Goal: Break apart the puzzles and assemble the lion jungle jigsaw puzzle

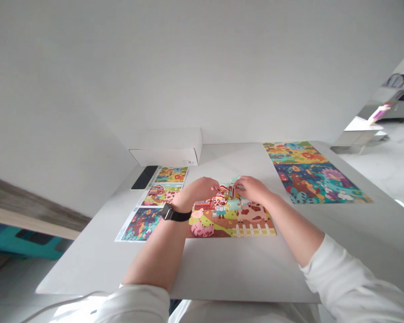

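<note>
A farm-scene jigsaw puzzle [222, 226] lies flat on the table in front of me, with a pink pig, a brown-spotted cow and a white fence along its lower part. My left hand [202, 189], with a black watch on the wrist, is over its upper left; the fingers are curled and whatever they pinch, if anything, is hidden. At the upper right, my right hand [252, 188] has thumb and fingers closed on a small puzzle piece near the red barn pieces [226, 190]. The puzzle's upper edge looks uneven and is partly covered by my hands.
Left of the puzzle lies a printed sheet [139, 223] with three pictures, beside a black phone [144, 177]. A white box [164, 154] stands behind them against the wall. Two more colourful pictures, savanna [294, 152] and dark forest [318, 183], lie at the right.
</note>
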`<state>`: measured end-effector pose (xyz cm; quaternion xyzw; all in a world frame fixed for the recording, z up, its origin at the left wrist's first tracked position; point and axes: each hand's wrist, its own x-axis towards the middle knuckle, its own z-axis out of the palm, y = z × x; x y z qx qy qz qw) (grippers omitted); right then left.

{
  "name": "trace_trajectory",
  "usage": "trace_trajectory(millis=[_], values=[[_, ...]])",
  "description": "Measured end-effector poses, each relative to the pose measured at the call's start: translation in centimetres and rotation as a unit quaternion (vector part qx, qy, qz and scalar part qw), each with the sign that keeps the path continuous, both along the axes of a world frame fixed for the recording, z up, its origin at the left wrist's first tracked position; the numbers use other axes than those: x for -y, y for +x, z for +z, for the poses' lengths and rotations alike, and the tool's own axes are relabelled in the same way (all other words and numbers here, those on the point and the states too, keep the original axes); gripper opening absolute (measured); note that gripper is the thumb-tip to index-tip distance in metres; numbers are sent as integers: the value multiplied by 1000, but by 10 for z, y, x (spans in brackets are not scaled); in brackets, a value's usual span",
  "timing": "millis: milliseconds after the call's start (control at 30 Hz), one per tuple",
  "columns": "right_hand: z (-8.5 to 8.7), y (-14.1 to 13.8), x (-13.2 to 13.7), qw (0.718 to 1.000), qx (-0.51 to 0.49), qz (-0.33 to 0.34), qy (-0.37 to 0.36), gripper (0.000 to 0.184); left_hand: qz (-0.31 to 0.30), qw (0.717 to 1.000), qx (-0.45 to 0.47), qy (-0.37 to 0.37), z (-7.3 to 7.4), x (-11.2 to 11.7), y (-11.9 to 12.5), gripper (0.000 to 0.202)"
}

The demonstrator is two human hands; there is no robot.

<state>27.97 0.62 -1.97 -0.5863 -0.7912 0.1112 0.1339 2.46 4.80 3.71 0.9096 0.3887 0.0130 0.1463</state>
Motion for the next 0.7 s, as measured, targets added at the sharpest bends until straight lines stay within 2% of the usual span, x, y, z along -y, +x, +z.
trace_trajectory(millis=[100, 167, 267, 433, 500, 567, 700], values=[[3, 3, -1, 1000, -14, -12, -10, 21, 15, 998, 54, -33, -4, -7, -2, 29], [6, 9, -1, 999, -10, -21, -31, 24, 30, 997, 58, -47, -11, -10, -2, 30], [10, 25, -1, 996, 14, -42, -83, 30, 61, 997, 44, -20, -17, -13, -4, 37], [14, 58, 6, 988, 49, -77, -126, 31, 84, 995, 43, -40, -7, -12, -21, 58], [12, 66, 10, 988, 56, -83, -117, 30, 67, 996, 41, -43, -3, -3, -25, 66], [8, 69, 12, 989, 55, -86, -103, 31, 25, 998, 44, -31, -4, 17, -21, 66], [4, 69, 10, 990, 41, -104, -89, 32, -101, 992, 81, -10, -22, 77, 7, 62]])
